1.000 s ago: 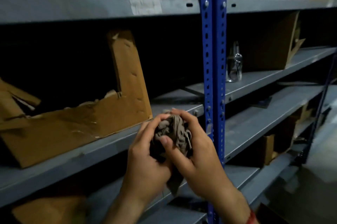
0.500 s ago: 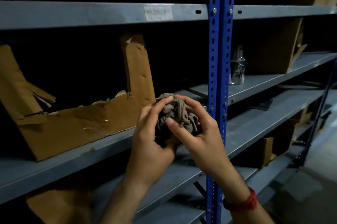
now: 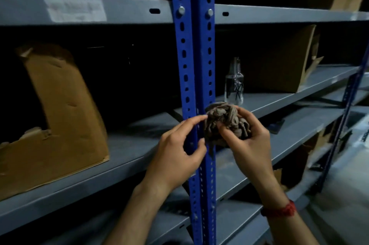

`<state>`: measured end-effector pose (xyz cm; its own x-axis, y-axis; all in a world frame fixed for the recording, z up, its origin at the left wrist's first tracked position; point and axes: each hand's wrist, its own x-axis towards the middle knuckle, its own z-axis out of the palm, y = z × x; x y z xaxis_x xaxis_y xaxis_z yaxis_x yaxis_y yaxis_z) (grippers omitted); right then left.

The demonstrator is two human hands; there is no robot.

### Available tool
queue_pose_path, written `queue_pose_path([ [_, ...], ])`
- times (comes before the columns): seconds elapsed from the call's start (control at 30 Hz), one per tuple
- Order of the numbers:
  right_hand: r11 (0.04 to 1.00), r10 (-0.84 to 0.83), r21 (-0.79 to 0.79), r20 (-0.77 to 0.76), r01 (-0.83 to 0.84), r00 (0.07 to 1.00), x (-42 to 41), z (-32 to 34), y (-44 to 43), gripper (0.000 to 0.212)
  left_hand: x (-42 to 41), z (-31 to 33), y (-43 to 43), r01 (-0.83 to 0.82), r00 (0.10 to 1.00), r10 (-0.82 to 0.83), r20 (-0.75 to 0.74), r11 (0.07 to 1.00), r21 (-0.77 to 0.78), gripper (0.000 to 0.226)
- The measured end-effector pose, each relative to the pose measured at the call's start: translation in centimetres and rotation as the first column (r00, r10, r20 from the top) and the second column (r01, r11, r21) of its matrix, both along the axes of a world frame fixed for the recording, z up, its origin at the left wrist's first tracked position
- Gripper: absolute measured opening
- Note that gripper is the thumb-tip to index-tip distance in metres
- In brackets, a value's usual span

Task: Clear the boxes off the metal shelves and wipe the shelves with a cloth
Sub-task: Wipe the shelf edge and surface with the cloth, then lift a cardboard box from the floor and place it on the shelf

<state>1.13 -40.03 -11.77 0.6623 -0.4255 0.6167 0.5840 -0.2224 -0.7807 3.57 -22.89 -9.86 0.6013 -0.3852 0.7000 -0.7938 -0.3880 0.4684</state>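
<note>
A bunched brown cloth point(image 3: 225, 121) sits in my right hand point(image 3: 249, 143), in front of the blue upright post point(image 3: 194, 65). My left hand point(image 3: 179, 151) is beside it, fingertips pinching the cloth's left edge. A torn cardboard box point(image 3: 60, 121) stands on the grey metal shelf point(image 3: 123, 161) at the left. Another cardboard box point(image 3: 279, 61) rests on the grey shelf point(image 3: 279, 101) right of the post.
A clear glass bottle point(image 3: 234, 85) stands on the right shelf just behind the cloth. Lower shelves point(image 3: 299, 131) hold more cardboard and a small dark object point(image 3: 276, 125). A second blue post point(image 3: 343, 121) rises at the far right, with floor beyond it.
Both hands have carried the cloth up and to the right, from left of the blue post to in front of it. My view has shifted closer, toward the right bay.
</note>
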Motion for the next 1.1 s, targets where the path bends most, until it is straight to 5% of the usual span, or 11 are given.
queue_pose_path([
  [0.23, 0.985, -0.128, -0.122, -0.069, 0.119, 0.989, 8.6, 1.3, -5.7, 0.051, 3.2, -0.8, -2.4, -0.206, 0.952, 0.211, 0.220, 0.977, -0.044, 0.029],
  [0.37, 0.939, -0.123, -0.333, -0.109, 0.080, 0.986, 14.2, 2.2, -5.7, 0.054, 3.3, -0.8, -2.1, -0.211, 0.938, 0.214, 0.272, 0.977, -0.042, 0.024],
  [0.5, 0.678, -0.172, -0.730, -0.266, -0.082, 0.949, 18.7, 1.0, -5.9, 0.055, 3.1, -0.6, -0.8, -0.156, 0.953, 0.160, 0.257, 0.987, -0.037, 0.024],
  [0.6, 0.505, -0.261, -0.856, -0.277, -0.114, 0.925, 20.4, -0.8, -6.3, 0.078, 2.9, -0.5, 0.1, -0.150, 0.962, 0.156, 0.224, 0.988, -0.043, 0.024],
  [0.73, 0.628, -0.201, -0.778, -0.164, -0.001, 0.966, 18.4, -0.1, -5.8, 0.072, 2.7, -0.9, 0.7, -0.205, 0.958, 0.210, 0.195, 0.978, -0.046, 0.025],
  [0.93, 0.887, -0.291, -0.371, 0.008, 0.273, 0.957, 10.1, 0.1, -3.4, 0.030, 1.4, -1.9, 1.7, -0.412, 0.897, 0.411, 0.161, 0.911, -0.031, 0.032],
  [1.1, 0.897, -0.262, -0.296, 0.243, 0.328, 0.934, 2.3, 0.0, 2.4, 0.023, -1.1, -2.2, 3.6, -0.457, 0.871, 0.454, 0.185, 0.889, -0.033, 0.040],
])
